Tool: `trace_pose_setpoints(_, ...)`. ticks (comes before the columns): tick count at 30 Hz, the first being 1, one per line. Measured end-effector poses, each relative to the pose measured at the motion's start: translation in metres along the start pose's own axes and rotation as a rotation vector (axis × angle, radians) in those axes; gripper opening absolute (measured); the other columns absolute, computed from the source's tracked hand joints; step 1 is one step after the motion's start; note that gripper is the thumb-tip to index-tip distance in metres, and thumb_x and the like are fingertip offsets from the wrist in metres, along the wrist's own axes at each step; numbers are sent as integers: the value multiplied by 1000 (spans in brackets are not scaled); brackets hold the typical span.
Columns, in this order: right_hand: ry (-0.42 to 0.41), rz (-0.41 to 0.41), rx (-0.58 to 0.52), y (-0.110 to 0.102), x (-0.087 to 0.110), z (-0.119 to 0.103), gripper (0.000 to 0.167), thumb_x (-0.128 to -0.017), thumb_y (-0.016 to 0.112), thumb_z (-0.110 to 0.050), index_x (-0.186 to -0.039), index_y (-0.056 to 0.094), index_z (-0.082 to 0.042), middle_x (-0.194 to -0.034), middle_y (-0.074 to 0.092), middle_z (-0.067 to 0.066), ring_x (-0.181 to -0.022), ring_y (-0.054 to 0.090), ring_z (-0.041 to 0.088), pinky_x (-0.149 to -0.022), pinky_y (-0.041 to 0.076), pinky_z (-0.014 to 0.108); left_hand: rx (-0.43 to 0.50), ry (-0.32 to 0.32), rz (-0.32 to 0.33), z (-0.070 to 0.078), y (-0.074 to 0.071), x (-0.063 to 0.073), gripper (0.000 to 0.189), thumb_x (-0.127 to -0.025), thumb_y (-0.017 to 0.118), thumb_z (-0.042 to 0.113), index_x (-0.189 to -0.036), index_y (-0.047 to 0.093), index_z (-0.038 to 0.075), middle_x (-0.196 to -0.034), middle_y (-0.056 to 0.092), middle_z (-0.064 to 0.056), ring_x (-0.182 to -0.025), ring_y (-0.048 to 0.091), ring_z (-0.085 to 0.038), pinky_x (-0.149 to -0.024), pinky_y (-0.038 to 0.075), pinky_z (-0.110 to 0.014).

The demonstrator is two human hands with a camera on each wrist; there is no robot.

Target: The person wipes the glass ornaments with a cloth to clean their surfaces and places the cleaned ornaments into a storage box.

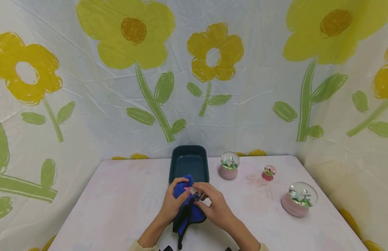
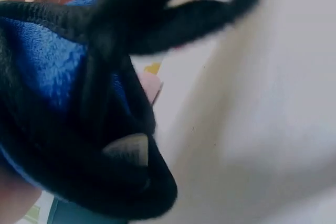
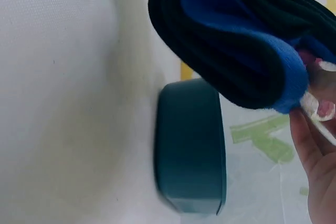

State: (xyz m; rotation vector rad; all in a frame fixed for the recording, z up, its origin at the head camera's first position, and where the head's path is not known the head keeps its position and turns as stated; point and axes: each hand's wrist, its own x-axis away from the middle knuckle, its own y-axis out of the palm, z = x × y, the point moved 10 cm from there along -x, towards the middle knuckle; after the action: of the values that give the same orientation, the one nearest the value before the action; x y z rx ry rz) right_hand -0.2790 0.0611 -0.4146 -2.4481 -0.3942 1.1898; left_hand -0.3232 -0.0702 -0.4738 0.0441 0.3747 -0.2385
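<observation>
While the left grip (image 1: 174, 200) curls round a black-edged blue plush cloth (image 1: 198, 215) and the right grip (image 1: 214, 204) pinches an apparent small clear-and-pink globe (image 1: 193, 190) against it above the pale flat counter (image 1: 128, 191), wiping seems underway, probably calling next for a turn.

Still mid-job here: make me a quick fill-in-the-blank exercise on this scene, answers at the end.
1. The left hand grips a black-edged cloth whose main colour is ____.
2. On the table stand ____ snow globes.
3. Left to right in the head view, the smallest standing globe comes ____ the larger ones.
4. There, the tray lies ____ of them.

Missing words: blue; three; between; left.
</observation>
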Motion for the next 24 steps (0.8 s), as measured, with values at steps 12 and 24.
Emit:
trace_pose_setpoints(12,-53,18,86,0,-1,-8,55,-75,75,12,-126,60,-1,-119,60,10,-92,60,16,-71,53,25,-6,-68,-27,6,4,0,50,-93,63,15,-138,39,14,-129,48,-14,-109,55,-30,-83,53,-35)
trace_pose_setpoints(24,181,57,29,4,4,9,44,-85,73,-1,-127,58,0,-107,66,5,-86,63,11,-70,55,30,-43,116,-76,54,9,1,32,-92,66,5,-119,53,-7,-114,57,-23,-94,63,-20,-73,56,-36)
